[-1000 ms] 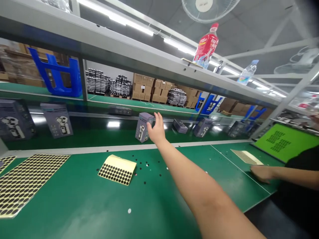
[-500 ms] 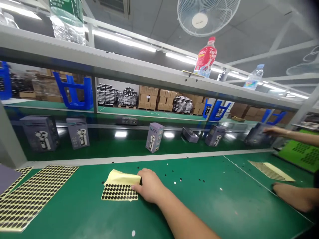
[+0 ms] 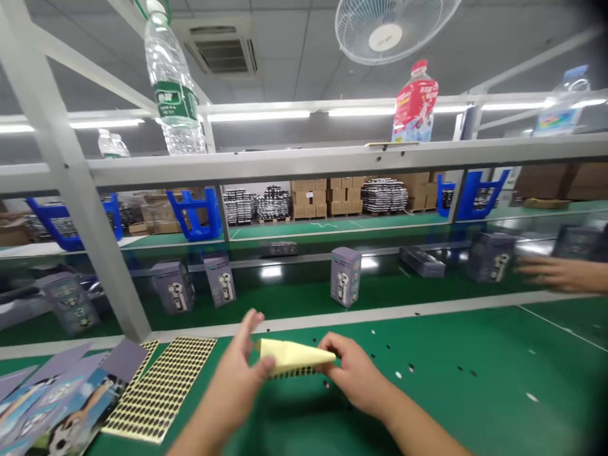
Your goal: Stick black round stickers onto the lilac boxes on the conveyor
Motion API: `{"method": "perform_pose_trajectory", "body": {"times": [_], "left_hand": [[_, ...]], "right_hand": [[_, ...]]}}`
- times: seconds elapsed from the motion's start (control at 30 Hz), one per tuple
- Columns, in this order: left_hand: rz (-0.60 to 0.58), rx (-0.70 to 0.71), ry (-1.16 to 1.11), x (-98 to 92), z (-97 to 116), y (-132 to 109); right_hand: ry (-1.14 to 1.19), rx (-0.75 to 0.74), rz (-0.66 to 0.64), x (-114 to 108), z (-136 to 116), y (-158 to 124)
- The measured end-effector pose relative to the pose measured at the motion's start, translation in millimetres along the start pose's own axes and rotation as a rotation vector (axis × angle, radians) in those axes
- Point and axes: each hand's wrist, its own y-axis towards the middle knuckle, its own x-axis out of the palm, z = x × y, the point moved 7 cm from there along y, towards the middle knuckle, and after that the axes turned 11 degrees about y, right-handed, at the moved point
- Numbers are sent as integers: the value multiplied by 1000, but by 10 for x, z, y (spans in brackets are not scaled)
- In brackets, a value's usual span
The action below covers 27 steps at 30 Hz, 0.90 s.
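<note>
Grip on one sticker sheet [image 3: 294,356], left hand [image 3: 240,373] and right hand [image 3: 354,373].

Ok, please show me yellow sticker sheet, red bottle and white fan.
Yellow sticker sheet [image 3: 294,356], head view, on its yellow backing.
Red bottle [image 3: 415,101], head view, on its label.
White fan [image 3: 382,37], head view, on its hub.

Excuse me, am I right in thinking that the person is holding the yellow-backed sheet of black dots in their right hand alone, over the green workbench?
Not quite: the head view shows two hands on it. The left hand holds one end of the yellow-backed sheet of black dots, and the right hand holds the other, over the green workbench.
</note>
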Motion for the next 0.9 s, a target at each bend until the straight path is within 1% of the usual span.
{"method": "perform_pose_trajectory", "body": {"times": [0.03,0.1,0.2,0.27,0.33,0.4,0.5,0.57,0.67,0.73,0.77,0.83,0.9], "left_hand": [[-25,-9,2,67,-49,20],[-52,-68,36,226,-213,40],[-38,-162,85,397,-471,36],[-58,-200,48,464,-589,27],[-91,-240,-17,494,-663,19],[-151,-260,-91,522,-681,15],[-242,-251,-217,569,-643,5],[-257,-258,-273,584,-637,-7],[-233,-307,-358,606,-680,-31],[-263,-312,-380,655,-681,-46],[-278,-299,-352,675,-668,-48],[-280,-233,-206,687,-611,-42],[-225,-150,-13,660,-527,-32]], "right_hand": [[-1,5,-7,-11,5,-6],[23,24,-30,-35,42,-14],[108,60,-83,-39,113,-20],[21,97,-97,-22,147,-19],[-156,142,-82,-6,158,-15],[-241,177,-58,7,140,-11],[-208,184,-24,12,97,-7],[-195,179,-5,-3,91,-5],[-231,155,22,-46,106,-6],[-282,127,23,-72,108,-10],[-310,105,17,-80,97,-12],[-371,26,-6,-76,22,-11],[-442,-92,-35,-36,-120,-6]]}}
